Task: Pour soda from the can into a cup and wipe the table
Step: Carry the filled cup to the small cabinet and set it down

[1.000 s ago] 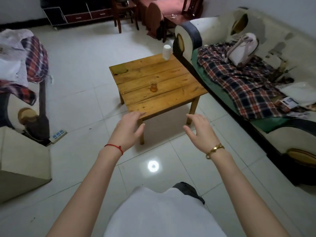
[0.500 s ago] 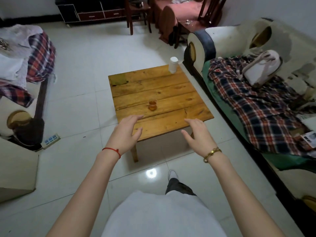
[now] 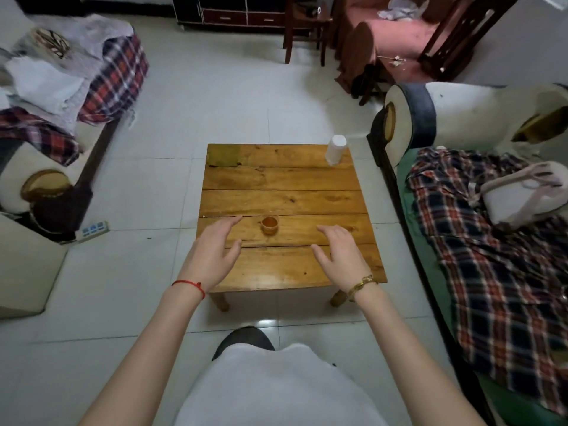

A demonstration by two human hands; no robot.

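Amber liquid already fills cup (image 3: 270,225) mid-table (image 3: 276,176), nearer front edge. Left hand (image 3: 212,253), right hand (image 3: 341,256) flank it, fingers loose, holding nothing. White can-like container (image 3: 335,150) at far right corner. Wiping seemingly not begun; no cloth seen.

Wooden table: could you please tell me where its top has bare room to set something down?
On the square wooden plank table, the two middle planks between the small amber glass cup and the white cylindrical container at the far right corner lie bare. The near planks are crowded by the left hand and right hand.
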